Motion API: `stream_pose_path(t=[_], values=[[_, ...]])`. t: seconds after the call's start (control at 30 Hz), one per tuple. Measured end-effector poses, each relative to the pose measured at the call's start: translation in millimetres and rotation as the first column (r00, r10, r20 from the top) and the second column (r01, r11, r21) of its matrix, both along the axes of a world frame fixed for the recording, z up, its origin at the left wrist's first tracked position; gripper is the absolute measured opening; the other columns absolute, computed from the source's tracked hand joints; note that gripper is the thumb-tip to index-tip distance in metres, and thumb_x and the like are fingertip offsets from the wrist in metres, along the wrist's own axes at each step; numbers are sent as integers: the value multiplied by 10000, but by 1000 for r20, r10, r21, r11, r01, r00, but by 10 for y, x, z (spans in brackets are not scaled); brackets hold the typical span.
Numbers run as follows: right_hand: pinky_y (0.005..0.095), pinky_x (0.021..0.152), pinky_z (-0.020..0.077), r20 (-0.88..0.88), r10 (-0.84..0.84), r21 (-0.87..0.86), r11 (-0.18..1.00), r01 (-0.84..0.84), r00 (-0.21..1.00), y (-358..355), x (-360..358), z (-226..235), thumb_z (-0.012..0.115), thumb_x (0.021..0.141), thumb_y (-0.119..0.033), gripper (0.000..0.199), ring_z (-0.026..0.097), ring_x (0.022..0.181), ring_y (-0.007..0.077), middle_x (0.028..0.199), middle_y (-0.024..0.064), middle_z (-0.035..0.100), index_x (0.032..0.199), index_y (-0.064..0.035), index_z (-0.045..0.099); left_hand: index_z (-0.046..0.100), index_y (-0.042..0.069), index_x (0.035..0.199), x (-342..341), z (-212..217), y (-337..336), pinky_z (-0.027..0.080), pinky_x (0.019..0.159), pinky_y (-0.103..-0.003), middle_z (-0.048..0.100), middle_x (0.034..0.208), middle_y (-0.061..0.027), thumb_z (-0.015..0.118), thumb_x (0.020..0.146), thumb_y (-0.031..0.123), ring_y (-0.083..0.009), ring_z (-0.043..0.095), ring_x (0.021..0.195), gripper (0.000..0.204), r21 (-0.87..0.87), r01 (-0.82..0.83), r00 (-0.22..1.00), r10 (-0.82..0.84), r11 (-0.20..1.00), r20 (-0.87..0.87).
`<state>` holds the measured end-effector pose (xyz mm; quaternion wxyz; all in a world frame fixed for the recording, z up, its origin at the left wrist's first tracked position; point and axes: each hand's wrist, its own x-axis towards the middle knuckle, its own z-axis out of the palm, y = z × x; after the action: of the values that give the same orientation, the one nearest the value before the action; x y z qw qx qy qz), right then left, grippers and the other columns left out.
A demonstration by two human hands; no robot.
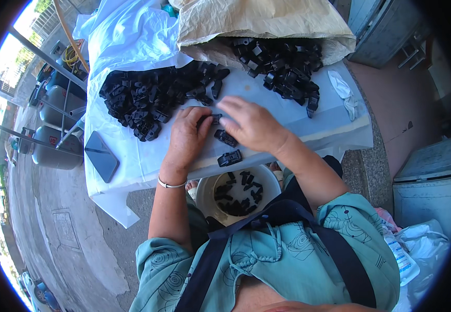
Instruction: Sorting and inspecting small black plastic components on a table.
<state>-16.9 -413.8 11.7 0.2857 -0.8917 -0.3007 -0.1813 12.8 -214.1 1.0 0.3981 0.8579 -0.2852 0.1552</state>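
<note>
The left hand (189,127) is grasping one black part (215,118) over the table (138,165); the right hand (254,125) is hovering beside it, its grip indeterminable. Two loose parts (229,158) are lying nearer; two piles (142,99) are lying farther, left and right.

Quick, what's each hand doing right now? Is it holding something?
Left hand: closed on a black part.
Right hand: beside that part, fingers blurred; can't tell if it's holding anything.

Grey concrete ground (80,234) lies left, reddish floor (387,99) right, in daylight.
</note>
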Motion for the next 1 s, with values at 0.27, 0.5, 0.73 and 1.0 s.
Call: stream_pose_path(t=[0.27,0.5,0.73,1.0], values=[[418,851,486,339,-460,-43,864,502,820,-372,375,200,702,829,-151,412,596,989,309,1130,132,567,1221,-88,592,695,41,992,7,47,4,522,697,-352,648,913,-122,737,831,108,-283,648,779,180,-71,-23,989,13,997,-145],[349,694,512,419,-435,222,900,375,797,-518,453,145,649,845,-12,275,621,775,247,916,75,614,1111,-74,622,662,70,1112,142,223,12,544,771,-363,648,1095,-128,684,825,38,-305,662,876,290,-19,-152,982,153,988,108],[219,636,475,-352,180,630,771,91,919,-240,127,91,581,892,47,195,553,717,52,839,-7,595,1060,-21,653,632,88,1187,239,79,27,537,699,-357,660,1111,-125,680,820,20,-303,664,814,376,172,-188,970,155,967,186],[345,740,539,-95,-339,50,938,344,936,-342,174,19,588,867,-33,217,665,805,289,935,133,662,1074,1,646,635,40,1157,41,121,48,524,678,-347,677,989,-145,711,821,57,-286,653,753,345,26,-74,986,77,997,-145]])
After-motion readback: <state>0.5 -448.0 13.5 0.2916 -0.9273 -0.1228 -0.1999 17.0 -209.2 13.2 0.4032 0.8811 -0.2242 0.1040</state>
